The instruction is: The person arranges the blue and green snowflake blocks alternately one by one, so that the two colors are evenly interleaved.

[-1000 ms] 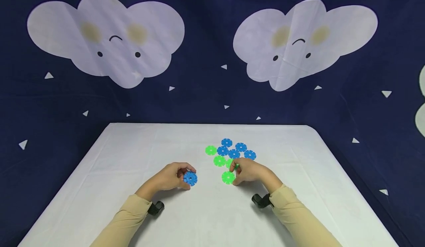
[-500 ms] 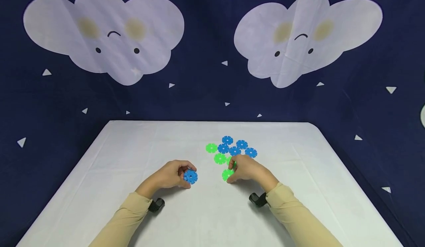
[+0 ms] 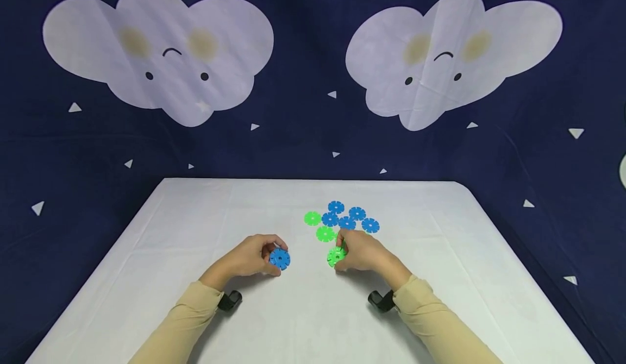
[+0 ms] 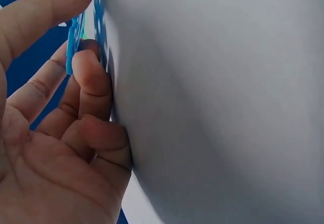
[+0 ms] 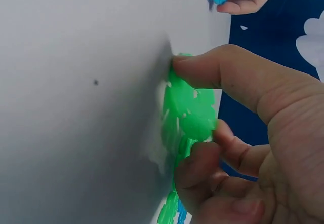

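My left hand [image 3: 254, 255] holds a blue notched plastic disc [image 3: 280, 258] by its rim, thumb below and fingers above, just over the white table. In the left wrist view this blue disc [image 4: 73, 46] appears edge-on. To the right, my right hand [image 3: 364, 251] pinches a green notched disc [image 3: 335, 257] between thumb and fingers. The right wrist view shows that green disc [image 5: 195, 107] tilted at the table surface, with more green behind it; whether a second disc lies under it I cannot tell. Another green disc is mostly hidden behind the right hand.
Beyond the right hand lie several blue discs [image 3: 347, 223] grouped together. Two green discs lie at their left, one farther [image 3: 312, 218] and one nearer [image 3: 325, 234]. The white table [image 3: 220, 206] ends at a dark blue cloth [image 3: 303, 136] printed with clouds.
My right hand has shifted slightly left, its thumb moving over the near green disc, which now sits tilted in its grasp. My left hand keeps holding the blue disc in nearly the same place.
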Demonstrator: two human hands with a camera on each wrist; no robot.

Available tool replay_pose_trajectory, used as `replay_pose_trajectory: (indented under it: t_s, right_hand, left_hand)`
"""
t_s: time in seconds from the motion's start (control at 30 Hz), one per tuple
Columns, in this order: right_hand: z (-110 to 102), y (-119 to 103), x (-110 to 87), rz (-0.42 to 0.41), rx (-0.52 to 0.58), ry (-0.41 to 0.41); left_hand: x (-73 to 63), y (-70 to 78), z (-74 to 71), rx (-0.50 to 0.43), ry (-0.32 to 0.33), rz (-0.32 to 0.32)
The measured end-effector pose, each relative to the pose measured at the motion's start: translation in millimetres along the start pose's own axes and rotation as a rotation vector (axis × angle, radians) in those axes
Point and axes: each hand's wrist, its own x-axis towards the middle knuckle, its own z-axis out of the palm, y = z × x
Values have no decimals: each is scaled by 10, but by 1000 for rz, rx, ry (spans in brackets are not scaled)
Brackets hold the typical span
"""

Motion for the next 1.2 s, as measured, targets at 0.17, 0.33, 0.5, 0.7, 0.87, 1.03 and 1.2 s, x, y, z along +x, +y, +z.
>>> replay_pose_trajectory:
  t_s: [0.17,0.33,0.5,0.7,0.87,1.03,1.2]
  right_hand:
    - [38,7,-42,-39,-25,16]
    - [67,30,-68,-70,-3,12]
    - [68,56,-78,-102,22,12]
    - [50,76,-70,-146,16,14]
    - [33,71,-73,-136,17,-2]
    - [37,65,-72,-114,23,-15]
    - [44,81,-47,-99,8,-7]
  left_hand:
    - [-71,-79,-196,5,35,-11]
    - [-186,-294,-589,40,146,-102]
    - [-344,-581,-988,81,263,-236]
    - [-488,-928,-1272,130,337,-353]
    - [-517,-1122,-1344,123,363,-416]
    - [-484,-1172,-1326,75,366,-424]
    - [-408,-1140,-1295,27,331,-423]
